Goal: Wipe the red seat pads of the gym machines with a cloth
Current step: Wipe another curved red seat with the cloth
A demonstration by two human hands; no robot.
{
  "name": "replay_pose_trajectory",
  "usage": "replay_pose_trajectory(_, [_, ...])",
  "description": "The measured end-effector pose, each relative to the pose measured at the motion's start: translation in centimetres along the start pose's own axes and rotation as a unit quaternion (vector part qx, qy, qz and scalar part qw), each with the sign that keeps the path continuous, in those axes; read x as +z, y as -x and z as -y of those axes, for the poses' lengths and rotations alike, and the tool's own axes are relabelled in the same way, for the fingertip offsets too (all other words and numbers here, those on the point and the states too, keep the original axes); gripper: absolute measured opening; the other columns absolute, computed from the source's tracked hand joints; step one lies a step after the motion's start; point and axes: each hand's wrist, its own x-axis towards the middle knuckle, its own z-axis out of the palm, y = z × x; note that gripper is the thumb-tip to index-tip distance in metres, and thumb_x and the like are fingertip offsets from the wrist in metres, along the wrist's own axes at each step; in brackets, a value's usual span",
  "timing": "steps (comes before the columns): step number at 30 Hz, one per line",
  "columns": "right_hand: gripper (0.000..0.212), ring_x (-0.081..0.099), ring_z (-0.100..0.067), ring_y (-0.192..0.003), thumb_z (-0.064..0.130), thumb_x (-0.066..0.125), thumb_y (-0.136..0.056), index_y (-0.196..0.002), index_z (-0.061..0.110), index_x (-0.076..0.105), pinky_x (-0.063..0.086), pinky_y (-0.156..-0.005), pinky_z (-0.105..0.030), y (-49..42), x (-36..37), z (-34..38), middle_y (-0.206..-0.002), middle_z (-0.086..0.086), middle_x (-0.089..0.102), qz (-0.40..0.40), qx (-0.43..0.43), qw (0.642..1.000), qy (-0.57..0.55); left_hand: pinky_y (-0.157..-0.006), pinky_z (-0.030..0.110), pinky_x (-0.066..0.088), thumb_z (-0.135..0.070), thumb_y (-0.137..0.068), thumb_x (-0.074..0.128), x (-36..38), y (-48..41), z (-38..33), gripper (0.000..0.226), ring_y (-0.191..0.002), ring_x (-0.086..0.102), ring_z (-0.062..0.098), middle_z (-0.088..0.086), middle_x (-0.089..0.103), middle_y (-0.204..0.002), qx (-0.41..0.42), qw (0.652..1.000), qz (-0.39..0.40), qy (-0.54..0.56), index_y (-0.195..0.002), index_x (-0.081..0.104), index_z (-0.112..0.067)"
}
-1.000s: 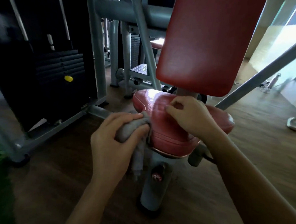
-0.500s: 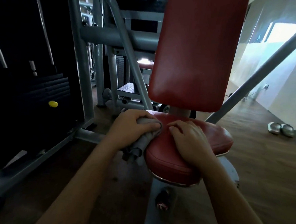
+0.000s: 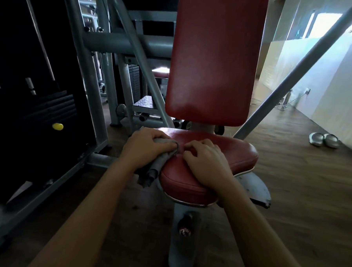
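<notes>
1. At 12 o'clock of the view, the red back pad (image 3: 215,58) stands upright above the seat and fills more of the picture than a second ago. The head has come lower and nearer to the machine's grey frame (image 3: 114,42).
2. Below the back pad, at the centre, the red seat pad (image 3: 227,154) lies level on its post, with the wooden floor (image 3: 300,191) around it. Its top now faces the camera more fully.
3. At 9 o'clock of the seat pad, the left hand (image 3: 148,146) has climbed from the pad's near-left flank to its upper left edge. Its grip is curled round the cloth, pressing it against the pad.
4. At 6 o'clock of the seat pad, the right hand (image 3: 206,161) stays resting on top with its fingers bent and their tips down. I cannot tell whether this grip pinches anything.
5. Under the left hand, the grey cloth (image 3: 155,169) is bunched, and a tail of it hangs off the pad's left side.
6. My judgement: the wipe has passed from the side of the pad to its top. The right half of the seat and the back pad probably still need wiping.
7. Far out at 3 o'clock, a pair of slippers (image 3: 323,139) sits on the floor.
</notes>
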Motion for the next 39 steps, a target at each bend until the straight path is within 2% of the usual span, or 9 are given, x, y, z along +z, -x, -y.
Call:
replay_pose_trajectory(11, [0.038, 0.046, -0.030, -0.121, 0.042, 0.046, -0.098, -0.128, 0.027, 0.063, 0.033, -0.101, -0.041, 0.1, -0.1, -0.6, -0.137, -0.006, 0.052, -0.009, -0.018, 1.000, -0.011, -0.090, 0.038, 0.057, -0.046, -0.074, 0.084, 0.5, -0.1, -0.7, 0.018, -0.089, 0.070, 0.009, -0.007, 0.077, -0.085, -0.045, 0.999, -0.008, 0.010, -0.084, 0.081, -0.032])
replay_pose_trajectory(17, [0.036, 0.043, -0.027, -0.122, 0.046, 0.044, -0.098, -0.125, 0.031, 0.063, 0.030, -0.101, -0.043, -0.1, 0.1, -1.2, -0.137, 0.000, 0.051, -0.011, -0.049, 0.999, -0.012, -0.086, 0.037, 0.060, -0.054, -0.064, 0.075, 1.3, 0.1, -1.0, 0.034, -0.086, 0.072, 0.009, -0.007, 0.077, -0.085, -0.068, 0.997, -0.032, 0.031, -0.088, 0.081, -0.030])
replay_pose_trajectory(20, [0.033, 0.045, -0.023, -0.119, 0.046, 0.044, -0.098, -0.116, 0.031, 0.066, 0.029, -0.098, -0.042, -0.2, 0.1, -1.2, -0.131, 0.008, 0.056, -0.010, -0.071, 0.997, -0.025, -0.081, 0.036, 0.060, -0.041, -0.075, 0.085, 1.5, 0.2, -0.6, 0.019, -0.082, 0.072, 0.010, -0.007, 0.076, -0.080, -0.058, 0.996, -0.047, 0.049, -0.086, 0.080, -0.027])
replay_pose_trajectory(22, [0.031, 0.048, -0.021, -0.116, 0.047, 0.045, -0.097, -0.112, 0.031, 0.067, 0.029, -0.097, -0.042, -0.3, 0.2, -1.2, -0.126, 0.011, 0.058, -0.017, -0.080, 0.996, -0.026, -0.080, 0.032, 0.060, -0.034, -0.082, 0.081, 1.6, 0.3, -0.3, 0.007, -0.080, 0.071, 0.006, -0.010, 0.076, -0.080, -0.042, 0.996, -0.049, 0.054, -0.086, 0.080, -0.029])
replay_pose_trajectory(27, [0.032, 0.049, -0.017, -0.115, 0.052, 0.045, -0.096, -0.117, 0.037, 0.064, 0.028, -0.092, -0.038, -0.6, 0.2, -1.3, -0.127, 0.014, 0.057, 0.003, -0.082, 0.997, -0.006, -0.080, 0.022, 0.057, -0.026, -0.088, 0.076, 1.6, 1.3, 1.1, 0.008, -0.087, 0.071, 0.003, -0.011, 0.077, -0.089, 0.017, 0.993, -0.053, 0.102, -0.095, 0.080, -0.024])
replay_pose_trajectory(31, [0.046, 0.048, -0.015, -0.120, 0.064, 0.043, -0.086, -0.124, 0.044, 0.061, 0.036, -0.103, -0.041, -0.5, -0.5, -0.4, -0.131, 0.017, 0.053, 0.053, -0.072, 0.996, 0.022, -0.076, 0.008, 0.048, -0.018, -0.089, 0.075, 1.6, 1.9, 2.5, 0.012, -0.088, 0.068, -0.005, -0.012, 0.077, -0.094, 0.062, 0.983, -0.047, 0.164, -0.101, 0.078, -0.017])
replay_pose_trajectory(34, [0.051, 0.054, -0.017, -0.115, 0.064, 0.041, -0.079, -0.120, 0.042, 0.061, 0.042, -0.101, -0.040, -0.9, -1.1, 0.9, -0.123, 0.013, 0.053, 0.077, -0.063, 0.993, 0.064, -0.082, 0.016, 0.052, -0.021, -0.090, 0.075, 1.8, 1.7, 3.8, 0.014, -0.093, 0.069, 0.002, -0.008, 0.077, -0.097, 0.094, 0.976, -0.048, 0.189, -0.103, 0.077, -0.016])
replay_pose_trajectory(36, [0.041, 0.055, -0.021, -0.112, 0.057, 0.042, -0.087, -0.117, 0.035, 0.058, 0.042, -0.097, -0.039, -1.4, -0.4, 2.1, -0.119, 0.008, 0.052, 0.067, -0.048, 0.990, 0.111, -0.086, 0.026, 0.055, -0.025, -0.090, 0.075, 2.2, 1.3, 4.8, 0.014, -0.095, 0.070, 0.005, -0.008, 0.077, -0.097, 0.108, 0.970, -0.051, 0.213, -0.103, 0.077, -0.019])
replay_pose_trajectory(39, [0.045, 0.054, -0.031, -0.114, 0.058, 0.034, -0.086, -0.114, 0.028, 0.053, 0.043, -0.101, -0.050, -1.6, 1.7, 3.1, -0.122, -0.002, 0.052, 0.020, -0.016, 0.991, 0.128, -0.090, 0.034, 0.056, -0.030, -0.089, 0.075, 2.8, 1.2, 6.2, 0.016, -0.100, 0.070, 0.007, -0.012, 0.076, -0.100, 0.128, 0.957, -0.065, 0.252, -0.104, 0.076, -0.024])
